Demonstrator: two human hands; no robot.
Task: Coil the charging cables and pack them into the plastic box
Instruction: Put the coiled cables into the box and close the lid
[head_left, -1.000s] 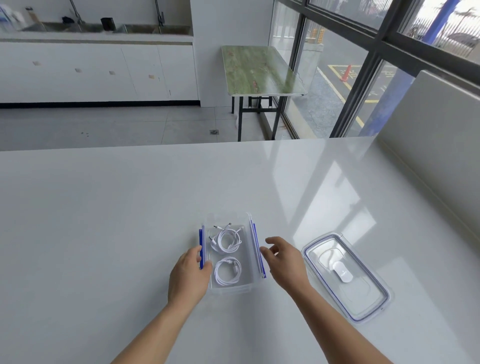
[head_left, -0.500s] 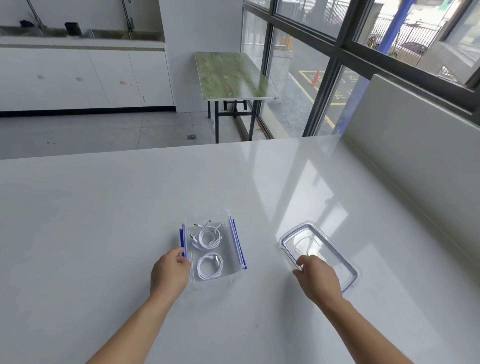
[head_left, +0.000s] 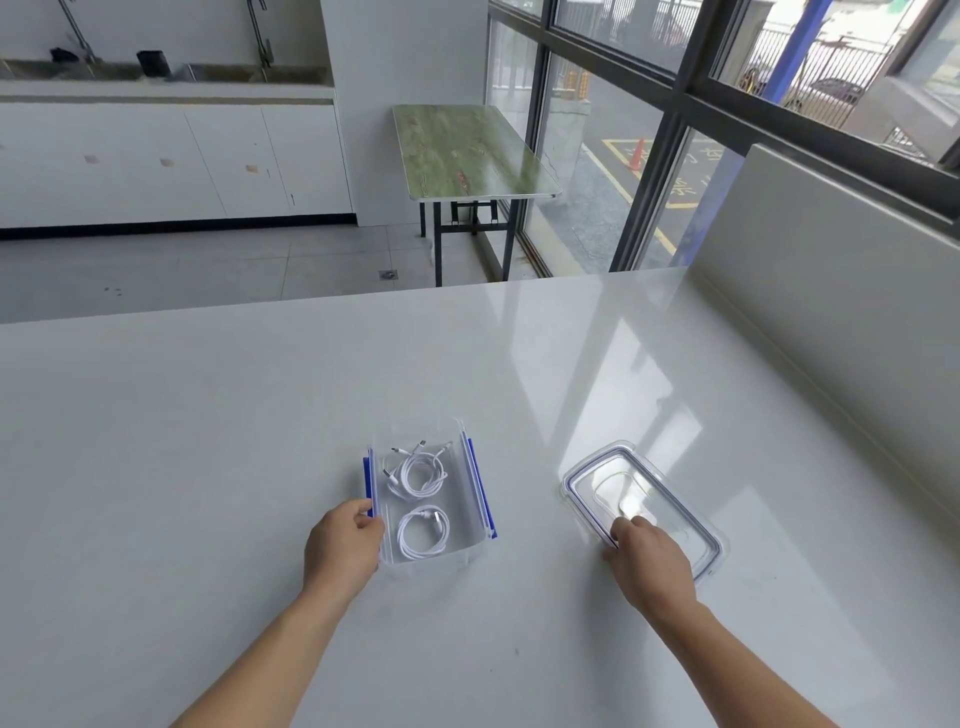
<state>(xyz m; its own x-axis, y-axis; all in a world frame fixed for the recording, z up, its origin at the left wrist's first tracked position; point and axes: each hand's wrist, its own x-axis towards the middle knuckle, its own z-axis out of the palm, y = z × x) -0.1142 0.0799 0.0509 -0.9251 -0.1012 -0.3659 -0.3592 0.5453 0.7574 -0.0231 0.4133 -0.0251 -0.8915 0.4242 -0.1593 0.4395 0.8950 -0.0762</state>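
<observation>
Packing looks finished, so which step is this?

Closing up, I judge. On the counter (head_left: 208, 467) the box (head_left: 431, 564) stands open, and the lid (head_left: 670, 499) lies flat well to the right of it (which face is up, I cannot tell).

And the hands?

The left hand (head_left: 340, 543) grips the box's left wall, steadying it. The right hand (head_left: 647, 558) has its fingers curled on the lid's near corner, pinching it. Both cables (head_left: 418, 475) lie coiled inside the box, one behind the other.

Next?

Lift the lid, carry it left over the box, square it to the rim, then press down and snap the clips (head_left: 475, 488).

Anything changed?

A second ago the right hand hovered just beside the box's right wall. It has crossed to the lid. The left has stayed.
</observation>
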